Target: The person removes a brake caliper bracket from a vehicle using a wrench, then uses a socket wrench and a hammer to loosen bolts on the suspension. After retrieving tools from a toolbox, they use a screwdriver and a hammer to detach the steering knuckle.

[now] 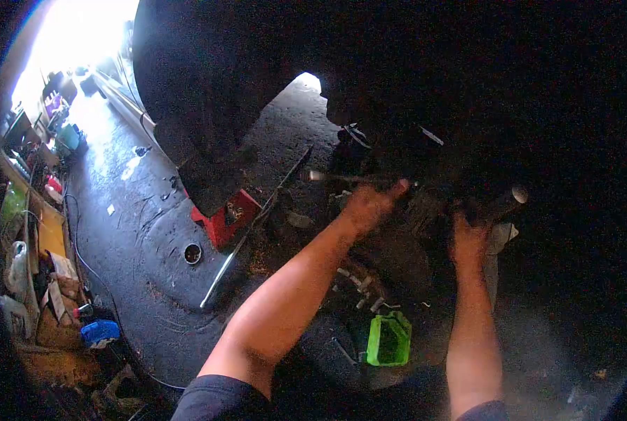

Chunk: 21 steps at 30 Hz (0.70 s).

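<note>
My left hand (373,207) is closed around a dark metal bar (320,176), whose pale, worn end sticks out to the left. The bar lies roughly level, and the thumb points along it to the right. My right hand (470,238) is raised into deep shadow, with its fingers curled by a dark cylindrical part (499,205). That part ends in a shiny round face. What the right fingers grip is lost in the dark. Both hands are beneath a large dark body overhead.
Below my hands, a bright green plastic tray (374,340) lies on the floor near several small metal parts (362,284). Left of my forearm are a long metal rod (218,279), a red box (218,228) and a small round can (192,253). Clutter lines the left wall, including a blue object (99,331).
</note>
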Available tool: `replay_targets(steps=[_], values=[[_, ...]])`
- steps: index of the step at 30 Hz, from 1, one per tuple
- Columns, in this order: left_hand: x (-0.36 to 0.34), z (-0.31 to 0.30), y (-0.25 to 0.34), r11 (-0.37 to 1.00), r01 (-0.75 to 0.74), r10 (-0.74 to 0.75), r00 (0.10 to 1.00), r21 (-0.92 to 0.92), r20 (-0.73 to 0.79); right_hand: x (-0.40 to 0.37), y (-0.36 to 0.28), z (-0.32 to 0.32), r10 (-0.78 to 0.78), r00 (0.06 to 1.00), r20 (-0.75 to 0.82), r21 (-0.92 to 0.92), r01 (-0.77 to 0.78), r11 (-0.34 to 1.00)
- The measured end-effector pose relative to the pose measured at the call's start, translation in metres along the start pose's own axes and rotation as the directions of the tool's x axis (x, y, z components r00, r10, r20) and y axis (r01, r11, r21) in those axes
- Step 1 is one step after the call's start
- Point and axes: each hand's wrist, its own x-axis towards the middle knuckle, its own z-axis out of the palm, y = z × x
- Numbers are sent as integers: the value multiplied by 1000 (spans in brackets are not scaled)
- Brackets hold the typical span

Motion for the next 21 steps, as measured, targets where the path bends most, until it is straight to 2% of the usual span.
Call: replay_targets(steps=[2,4,6,8,10,11,12,13,14,16,18,19,21], values=[[10,1,-28,955,-123,133,991,270,-21,3,14,2,-93,996,4,-166,93,982],[12,2,-29,931,-159,186,981,329,-50,1,10,2,-123,992,3,-224,120,967],[14,7,-25,974,-131,154,981,184,-116,1,7,1,-106,994,-16,-163,102,981],[13,5,-20,967,-159,174,983,198,-62,4,18,6,-117,992,-40,-76,113,991],[13,5,-17,950,-194,208,977,242,-33,6,20,3,-223,973,62,-320,231,919],[13,8,-16,936,-214,232,972,280,-30,5,21,-2,-274,941,199,-568,339,750],[13,9,-13,919,-233,255,967,318,-27,8,25,-2,-266,929,257,-628,370,685],[11,8,-11,916,-256,270,963,309,-3,10,29,-3,-256,914,314,-677,405,615],[11,8,-9,912,-280,286,958,300,23,18,42,0,-228,931,284,-600,358,715],[13,10,-14,897,-323,332,943,302,22,24,50,1,-241,942,235,-566,334,753],[13,13,-18,872,-361,394,918,329,-38,28,50,1,-338,920,198,-669,379,640],[10,15,-15,869,-341,379,925,357,-37,26,48,0,-498,856,138,-738,424,525],[1,20,-4,859,-303,348,937,412,-35,13,37,-1,-771,634,67,-864,423,273]])
